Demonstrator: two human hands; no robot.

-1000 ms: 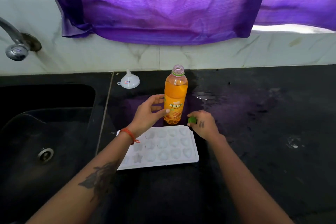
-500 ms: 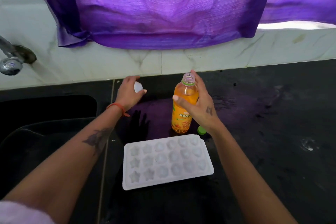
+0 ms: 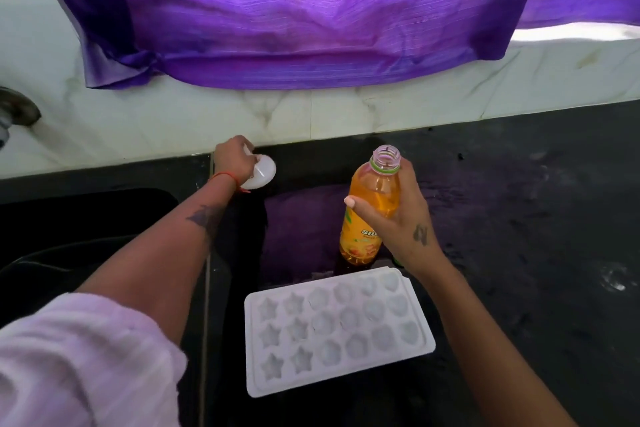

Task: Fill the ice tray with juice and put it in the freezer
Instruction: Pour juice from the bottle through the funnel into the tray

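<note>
An uncapped bottle of orange juice (image 3: 370, 204) stands on the black counter just behind the white ice tray (image 3: 337, 333). My right hand (image 3: 398, 215) grips the bottle around its upper part. The tray lies flat with star and round moulds, all looking dry. My left hand (image 3: 233, 161) reaches to the back of the counter and holds the white funnel (image 3: 263, 172) by its spout. The green cap (image 3: 398, 261) is mostly hidden behind my right wrist.
A black sink (image 3: 86, 236) lies to the left, with a tap (image 3: 14, 114) at the far left edge. A purple cloth (image 3: 311, 10) hangs over the white tiled wall behind. The black counter (image 3: 519, 236) stretches to the right, with wet patches.
My right hand left the green cap on the counter and took hold of the bottle. My left hand left the bottle, reached back and closed on the funnel.
</note>
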